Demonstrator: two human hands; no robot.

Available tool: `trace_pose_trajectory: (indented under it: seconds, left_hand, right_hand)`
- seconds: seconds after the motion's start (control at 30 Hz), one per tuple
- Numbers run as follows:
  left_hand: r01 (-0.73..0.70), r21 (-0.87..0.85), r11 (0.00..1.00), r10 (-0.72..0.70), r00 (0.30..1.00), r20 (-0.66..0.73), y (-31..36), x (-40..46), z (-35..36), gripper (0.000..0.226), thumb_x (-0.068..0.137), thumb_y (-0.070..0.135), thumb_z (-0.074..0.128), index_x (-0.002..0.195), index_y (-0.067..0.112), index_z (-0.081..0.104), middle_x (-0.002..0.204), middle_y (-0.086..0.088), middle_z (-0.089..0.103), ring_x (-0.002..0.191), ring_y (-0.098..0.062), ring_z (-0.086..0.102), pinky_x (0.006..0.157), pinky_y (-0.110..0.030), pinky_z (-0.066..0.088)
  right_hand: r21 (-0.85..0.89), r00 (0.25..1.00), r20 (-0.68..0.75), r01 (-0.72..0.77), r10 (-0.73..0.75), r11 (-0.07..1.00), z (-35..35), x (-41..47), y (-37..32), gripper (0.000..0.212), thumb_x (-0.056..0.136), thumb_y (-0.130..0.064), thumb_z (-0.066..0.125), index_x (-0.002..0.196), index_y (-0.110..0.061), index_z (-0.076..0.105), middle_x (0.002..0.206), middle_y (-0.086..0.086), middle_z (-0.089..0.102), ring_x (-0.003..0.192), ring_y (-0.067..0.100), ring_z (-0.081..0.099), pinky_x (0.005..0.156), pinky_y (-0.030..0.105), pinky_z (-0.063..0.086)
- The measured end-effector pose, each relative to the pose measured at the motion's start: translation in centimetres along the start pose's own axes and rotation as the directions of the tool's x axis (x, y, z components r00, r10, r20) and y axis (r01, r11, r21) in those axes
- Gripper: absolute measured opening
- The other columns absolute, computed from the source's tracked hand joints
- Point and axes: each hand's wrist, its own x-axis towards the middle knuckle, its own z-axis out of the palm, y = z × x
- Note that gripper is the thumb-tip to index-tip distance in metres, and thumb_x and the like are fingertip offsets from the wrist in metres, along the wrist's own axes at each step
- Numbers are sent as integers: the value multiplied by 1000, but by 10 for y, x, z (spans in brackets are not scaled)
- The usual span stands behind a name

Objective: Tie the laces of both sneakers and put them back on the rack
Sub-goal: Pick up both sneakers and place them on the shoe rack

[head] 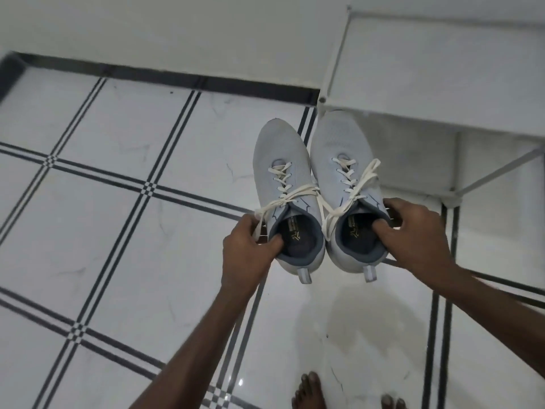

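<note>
White rack (348,59) at 1–2 o'clock, shelf corner just above the toe of the right sneaker (348,178). Tiled floor (118,143) wide open from 7 to 11 o'clock; wall runs along 12. Bare toes (309,391) at 6 o'clock. Both sneakers held side by side, touching, toes toward 12, above the floor. Left hand (247,249) grips the left sneaker (286,184) at the collar, thumb inside. Right hand (413,234) grips the right sneaker likewise. Cream laces (333,214) tied in bows, loops crossing between the shoes.
</note>
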Motion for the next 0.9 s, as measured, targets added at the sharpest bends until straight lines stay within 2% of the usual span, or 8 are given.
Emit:
trace_pose_trajectory:
  seconds: [0.07, 0.2, 0.33, 0.43, 0.53, 0.67, 0.8, 0.9]
  left_hand:
    - [-42, 7, 999, 42, 999, -2, 54, -3, -30, 19, 72, 21, 74, 77, 16, 57, 61, 6, 56, 52, -5, 46, 48, -12, 37]
    - [-105, -10, 994, 106, 994, 24, 151, -2, -72, 21, 72, 22, 74, 76, 14, 55, 66, -5, 60, 54, -8, 44, 47, -16, 36]
    - [-196, -11, 981, 196, 979, 58, 255, 10, -95, 21, 72, 22, 74, 76, 14, 55, 68, -8, 63, 55, -11, 47, 48, -16, 38]
    - [-240, -13, 971, 241, 966, 95, 319, 22, -94, 20, 72, 23, 74, 80, 13, 58, 70, -9, 66, 57, -14, 52, 49, -19, 42]
    - [-260, -32, 965, 262, 954, 146, 373, 40, -79, 19, 72, 21, 74, 84, 16, 61, 73, -5, 69, 64, -18, 63, 54, -21, 47]
    - [-303, -8, 953, 299, 935, 191, 422, 78, -35, 21, 71, 20, 74, 81, 12, 58, 73, -11, 67, 59, -15, 53, 51, -18, 41]
    - [-324, 58, 944, 304, 927, 221, 441, 120, 21, 22, 70, 21, 73, 81, 13, 56, 69, -5, 65, 59, -17, 52, 56, -27, 43]
    - [-305, 103, 947, 273, 930, 247, 440, 155, 67, 23, 71, 19, 73, 84, 13, 55, 68, 2, 62, 57, -12, 52, 50, -14, 39]
  right_hand:
    - [1, 999, -53, 4, -4, 1000, -48, 1, -37, 19, 71, -29, 57, 80, -17, 68, 64, -3, 65, 66, 20, 62, 56, 24, 39]
    - [6, 992, -130, 1, 0, 1000, -133, 9, -96, 12, 76, -22, 61, 80, -15, 70, 65, 2, 67, 64, 22, 61, 55, 26, 42]
    - [25, 974, -224, -33, 38, 999, -220, 30, -141, 10, 76, -20, 63, 80, -15, 71, 64, 3, 67, 62, 22, 59, 53, 24, 39]
    - [34, 956, -278, -87, 93, 996, -270, 48, -156, 9, 76, -20, 63, 75, -12, 69, 63, 5, 64, 63, 25, 56, 54, 27, 34]
    - [57, 936, -321, -132, 143, 990, -309, 74, -154, 11, 75, -21, 63, 67, -14, 61, 57, 2, 58, 57, 24, 54, 48, 24, 29]
    - [91, 907, -379, -162, 184, 983, -340, 122, -130, 21, 74, -18, 63, 58, -9, 52, 50, 3, 51, 51, 25, 48, 46, 25, 25]
    - [101, 893, -362, -246, 266, 964, -341, 176, -89, 22, 76, -19, 62, 63, -4, 55, 54, 8, 55, 53, 27, 51, 46, 25, 26]
    - [111, 891, -331, -291, 312, 950, -330, 217, -55, 20, 77, -19, 61, 63, -6, 55, 54, 6, 55, 54, 26, 51, 47, 26, 28]
